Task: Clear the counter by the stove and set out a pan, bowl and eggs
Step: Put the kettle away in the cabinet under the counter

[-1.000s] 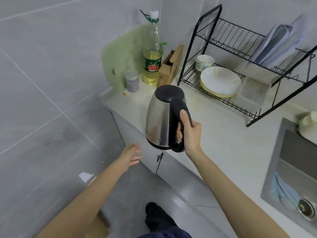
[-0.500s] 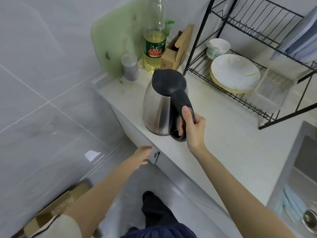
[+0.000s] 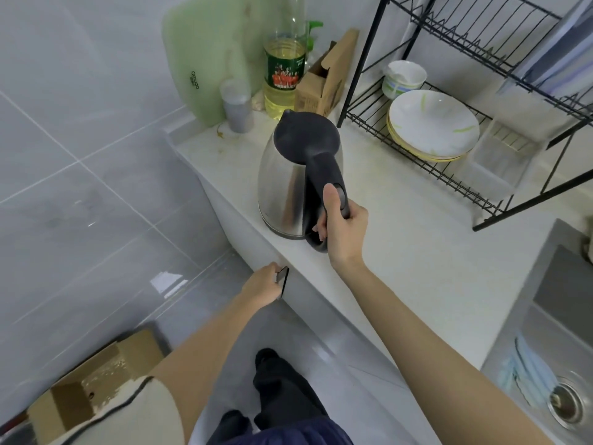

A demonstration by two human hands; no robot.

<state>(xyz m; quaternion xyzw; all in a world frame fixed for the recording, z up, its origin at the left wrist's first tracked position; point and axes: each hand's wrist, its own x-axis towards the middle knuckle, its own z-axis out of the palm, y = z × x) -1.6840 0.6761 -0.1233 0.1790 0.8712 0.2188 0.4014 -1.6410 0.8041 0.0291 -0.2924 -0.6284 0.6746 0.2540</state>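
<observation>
Our right hand [image 3: 343, 226] wraps the handle of the kettle [image 3: 285, 187], thumb on top. The kettle stands upright just ahead-left of it, base seemingly down at the counter [image 3: 401, 252] edge. Below, our left hand [image 3: 261, 289] curls at the cabinet handle [image 3: 283, 279]; grip unclear. A second ago: kettle aloft, left hand free.

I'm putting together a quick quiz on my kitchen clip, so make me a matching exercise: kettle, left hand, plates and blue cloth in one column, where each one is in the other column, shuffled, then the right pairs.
Things
1. kettle
2. left hand
3. plates
4. blue cloth

Places
A. on the cabinet handle below the counter
B. in the sink, near the drain
C. gripped by the right hand
D. on the lower shelf of the dish rack

Pairs: 1-C, 2-A, 3-D, 4-B
</observation>
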